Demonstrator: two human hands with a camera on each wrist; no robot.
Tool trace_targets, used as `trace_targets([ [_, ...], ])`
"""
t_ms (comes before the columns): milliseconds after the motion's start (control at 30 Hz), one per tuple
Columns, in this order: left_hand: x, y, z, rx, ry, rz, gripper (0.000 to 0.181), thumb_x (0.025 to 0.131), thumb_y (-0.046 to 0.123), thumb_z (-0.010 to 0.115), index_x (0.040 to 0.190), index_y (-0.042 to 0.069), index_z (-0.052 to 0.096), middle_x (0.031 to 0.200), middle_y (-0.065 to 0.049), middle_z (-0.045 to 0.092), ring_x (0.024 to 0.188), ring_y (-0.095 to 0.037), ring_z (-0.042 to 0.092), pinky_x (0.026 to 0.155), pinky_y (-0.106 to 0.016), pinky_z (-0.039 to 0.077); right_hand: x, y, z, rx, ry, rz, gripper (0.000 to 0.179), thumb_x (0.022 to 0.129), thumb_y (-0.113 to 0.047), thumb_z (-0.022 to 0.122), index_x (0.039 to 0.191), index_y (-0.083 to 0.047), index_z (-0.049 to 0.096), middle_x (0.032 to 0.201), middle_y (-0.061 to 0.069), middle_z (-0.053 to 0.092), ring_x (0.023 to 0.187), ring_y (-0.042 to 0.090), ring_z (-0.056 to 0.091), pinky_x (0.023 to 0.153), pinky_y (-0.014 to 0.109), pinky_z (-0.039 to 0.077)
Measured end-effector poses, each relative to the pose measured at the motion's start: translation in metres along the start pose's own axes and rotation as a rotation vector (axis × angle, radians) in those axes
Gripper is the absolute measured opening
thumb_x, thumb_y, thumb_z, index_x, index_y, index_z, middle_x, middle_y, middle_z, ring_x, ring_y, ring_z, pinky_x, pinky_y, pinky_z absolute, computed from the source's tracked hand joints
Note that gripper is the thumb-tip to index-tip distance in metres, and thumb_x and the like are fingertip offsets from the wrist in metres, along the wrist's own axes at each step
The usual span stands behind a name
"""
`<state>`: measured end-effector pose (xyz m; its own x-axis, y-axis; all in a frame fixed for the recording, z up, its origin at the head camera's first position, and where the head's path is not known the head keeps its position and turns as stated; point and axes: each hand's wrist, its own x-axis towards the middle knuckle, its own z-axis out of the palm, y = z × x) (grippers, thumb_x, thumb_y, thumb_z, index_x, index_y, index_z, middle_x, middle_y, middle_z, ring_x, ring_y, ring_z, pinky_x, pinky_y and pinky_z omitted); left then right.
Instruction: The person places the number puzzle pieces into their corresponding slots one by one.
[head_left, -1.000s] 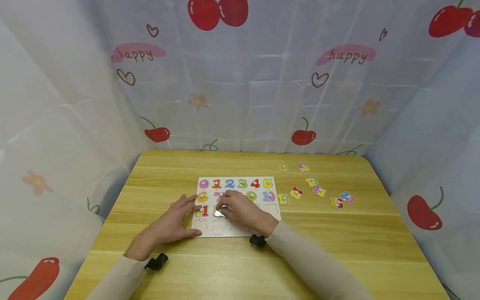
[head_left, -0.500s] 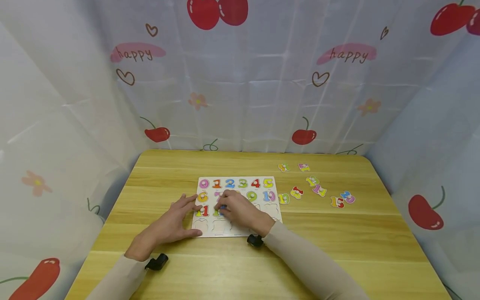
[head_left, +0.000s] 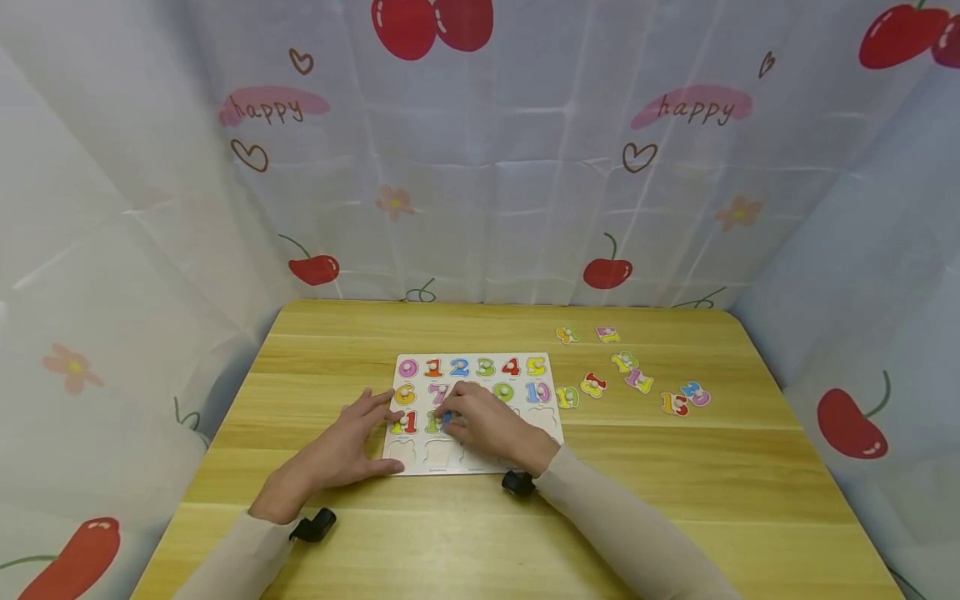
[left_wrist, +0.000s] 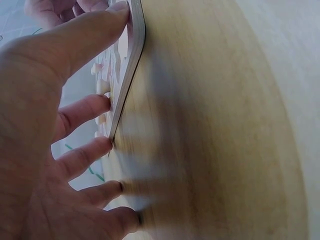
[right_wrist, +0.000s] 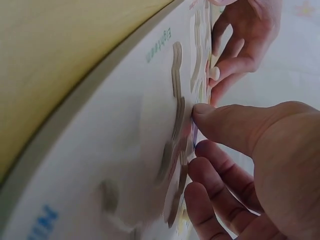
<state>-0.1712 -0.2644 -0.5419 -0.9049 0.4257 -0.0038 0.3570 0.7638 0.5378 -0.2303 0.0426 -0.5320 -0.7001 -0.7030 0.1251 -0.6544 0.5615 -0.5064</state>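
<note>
A pale wooden number puzzle board lies on the table, with knobbed pieces in its upper rows. My right hand is over the third row, holding a two-digit puzzle piece with a green 1 and a partly hidden blue digit. That piece lies in its recess beside the seated 11 piece. In the right wrist view, the right thumb touches down at the board's surface. My left hand rests with spread fingers along the board's left edge, thumb at its lower corner.
Several loose number pieces lie right of the board, among them a 15 piece, a 20 piece and a yellow-red piece. A printed curtain surrounds the wooden table at the back and sides.
The held piece was tilted and shining a second ago; now it lies flat in its recess, its green 1 visible. The right hand has shifted only slightly. The left hand has stayed put.
</note>
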Motion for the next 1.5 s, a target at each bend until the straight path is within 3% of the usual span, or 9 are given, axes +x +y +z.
trace_targets([
  [233,-0.001,0.001,0.000,0.001,-0.008,-0.009,0.069,0.093,0.045,0.101,0.148,0.013,0.073,0.188,-0.022,0.040,0.175,-0.065,0.024,0.136,-0.089,0.024,-0.013,0.008,-0.009,0.020,0.016,0.044,0.023,0.110,-0.015,0.083,0.132,-0.011,0.087,0.125,0.003,0.078,0.111,0.015,0.071,0.099,0.033,0.064],
  [433,0.000,0.003,0.000,0.002,-0.009,-0.012,0.070,0.093,0.045,0.101,0.148,0.013,0.073,0.188,-0.022,0.040,0.176,-0.065,0.023,0.136,-0.089,0.024,-0.030,0.024,-0.022,0.021,0.078,0.082,0.022,0.108,-0.014,0.084,0.130,-0.011,0.087,0.124,0.003,0.079,0.110,0.018,0.074,0.102,0.039,0.067],
  [600,0.000,0.002,0.000,0.005,-0.008,-0.021,0.071,0.093,0.047,0.100,0.149,0.014,0.073,0.189,-0.021,0.039,0.177,-0.063,0.023,0.137,-0.088,0.023,-0.045,0.044,-0.037,-0.019,0.157,0.102,0.021,0.104,-0.012,0.090,0.124,-0.010,0.088,0.123,0.005,0.080,0.107,0.021,0.076,0.098,0.041,0.068],
  [833,0.000,0.001,0.000,-0.001,-0.011,-0.035,0.071,0.093,0.047,0.100,0.149,0.015,0.073,0.189,-0.020,0.039,0.177,-0.062,0.022,0.138,-0.087,0.022,-0.076,0.073,-0.059,-0.030,0.255,0.205,0.018,0.103,-0.010,0.090,0.121,-0.009,0.089,0.116,0.008,0.078,0.098,0.021,0.073,0.086,0.035,0.065],
  [1167,-0.001,0.001,0.001,-0.008,-0.006,-0.022,0.069,0.092,0.048,0.101,0.146,0.015,0.073,0.189,-0.020,0.039,0.177,-0.063,0.022,0.137,-0.088,0.022,-0.122,0.122,-0.084,-0.078,0.372,0.318,0.019,0.103,-0.010,0.090,0.121,-0.007,0.089,0.119,0.011,0.079,0.104,0.030,0.075,0.088,0.045,0.065],
  [1267,-0.001,0.001,0.001,-0.011,-0.003,-0.019,0.069,0.092,0.047,0.101,0.146,0.015,0.073,0.189,-0.020,0.039,0.177,-0.063,0.023,0.138,-0.088,0.022,-0.132,0.134,-0.093,-0.101,0.385,0.346,0.019,0.102,-0.009,0.090,0.120,-0.007,0.088,0.116,0.012,0.079,0.101,0.030,0.076,0.088,0.046,0.065],
  [1500,-0.001,0.001,0.000,-0.013,-0.006,-0.024,0.071,0.092,0.048,0.101,0.149,0.015,0.073,0.189,-0.020,0.039,0.177,-0.063,0.022,0.138,-0.087,0.022,-0.154,0.159,-0.114,-0.060,0.378,0.436,0.029,0.105,-0.011,0.086,0.133,-0.003,0.085,0.129,0.023,0.073,0.107,0.036,0.076,0.089,0.047,0.061],
])
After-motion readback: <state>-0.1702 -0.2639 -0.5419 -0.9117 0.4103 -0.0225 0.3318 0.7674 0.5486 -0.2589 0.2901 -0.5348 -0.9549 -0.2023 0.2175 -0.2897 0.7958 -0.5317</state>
